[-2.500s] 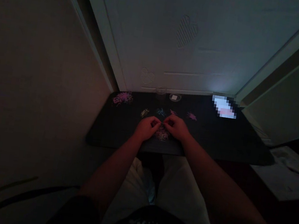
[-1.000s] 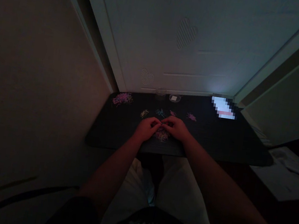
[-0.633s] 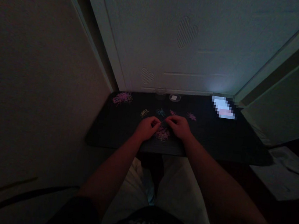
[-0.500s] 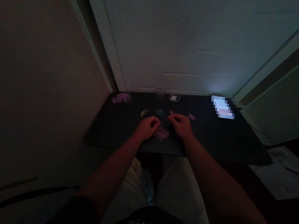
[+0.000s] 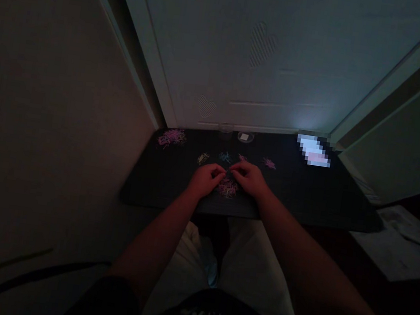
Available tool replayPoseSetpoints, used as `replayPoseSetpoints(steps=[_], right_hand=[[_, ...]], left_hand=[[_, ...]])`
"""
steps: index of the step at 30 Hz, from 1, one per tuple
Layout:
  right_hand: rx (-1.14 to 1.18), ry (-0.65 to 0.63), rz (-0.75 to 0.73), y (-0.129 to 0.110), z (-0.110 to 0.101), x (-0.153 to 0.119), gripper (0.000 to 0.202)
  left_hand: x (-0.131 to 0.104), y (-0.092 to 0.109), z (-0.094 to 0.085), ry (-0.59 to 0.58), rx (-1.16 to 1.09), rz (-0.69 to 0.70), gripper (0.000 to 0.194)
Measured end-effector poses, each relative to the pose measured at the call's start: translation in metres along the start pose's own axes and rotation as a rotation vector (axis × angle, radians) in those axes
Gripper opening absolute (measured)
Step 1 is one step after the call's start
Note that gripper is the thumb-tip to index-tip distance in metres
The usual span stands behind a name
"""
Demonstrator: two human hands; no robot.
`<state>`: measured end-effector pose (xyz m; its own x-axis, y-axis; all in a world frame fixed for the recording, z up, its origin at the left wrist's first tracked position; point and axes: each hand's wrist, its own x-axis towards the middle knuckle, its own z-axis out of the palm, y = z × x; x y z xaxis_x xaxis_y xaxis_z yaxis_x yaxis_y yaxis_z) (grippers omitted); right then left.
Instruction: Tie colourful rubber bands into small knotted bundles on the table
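My left hand (image 5: pixel 207 179) has its fingers pinched together above the left edge of a mixed pile of small thin pieces (image 5: pixel 227 187). Opposite it, my right hand (image 5: pixel 249 177) is also pinched, its fingertips close to those of the left. Whatever the fingertips hold is too small and dark to make out. Beyond the hands lie a small yellowish pile (image 5: pixel 202 158), a blue pile (image 5: pixel 225 156), a pink pile (image 5: pixel 242 158) partly behind my right hand, and another pink pile (image 5: pixel 269 163).
A larger pink-purple pile (image 5: pixel 172 137) lies at the dark table's (image 5: pixel 306 197) back left. At the back stand a clear container (image 5: pixel 225 130) and a round lid (image 5: pixel 245 137) with a white label. A lit, blurred screen (image 5: pixel 313 150) is at the back right, before a white door (image 5: pixel 219 33).
My right hand has moved slightly left, its fingertips now nearer to my left hand's. More of the pink pile behind it shows. My left hand has barely moved.
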<state>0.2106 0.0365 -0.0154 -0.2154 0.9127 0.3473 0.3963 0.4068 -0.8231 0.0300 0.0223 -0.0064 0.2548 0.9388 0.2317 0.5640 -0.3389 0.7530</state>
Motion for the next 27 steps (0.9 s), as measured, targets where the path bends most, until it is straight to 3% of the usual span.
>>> replayPoseSetpoints(steps=[5, 13, 23, 27], right_hand=[[-0.095, -0.079, -0.086, -0.005, -0.0003, -0.0015, 0.018], [-0.102, -0.001, -0.024, -0.0039, 0.0007, -0.0007, 0.013], [-0.107, 0.024, -0.005, -0.0041, 0.0005, -0.0006, 0.012], [-0.102, 0.02, -0.004, -0.0051, -0.0001, -0.0005, 0.012]], left_hand=[[-0.0001, -0.0007, 0.0007, 0.009, 0.005, -0.004, 0.017], [-0.0001, 0.0006, -0.0001, 0.002, 0.005, -0.006, 0.016], [0.0008, 0.001, -0.0008, 0.091, -0.015, -0.026, 0.014], [0.0011, 0.0013, -0.0009, 0.07, 0.009, -0.033, 0.016]])
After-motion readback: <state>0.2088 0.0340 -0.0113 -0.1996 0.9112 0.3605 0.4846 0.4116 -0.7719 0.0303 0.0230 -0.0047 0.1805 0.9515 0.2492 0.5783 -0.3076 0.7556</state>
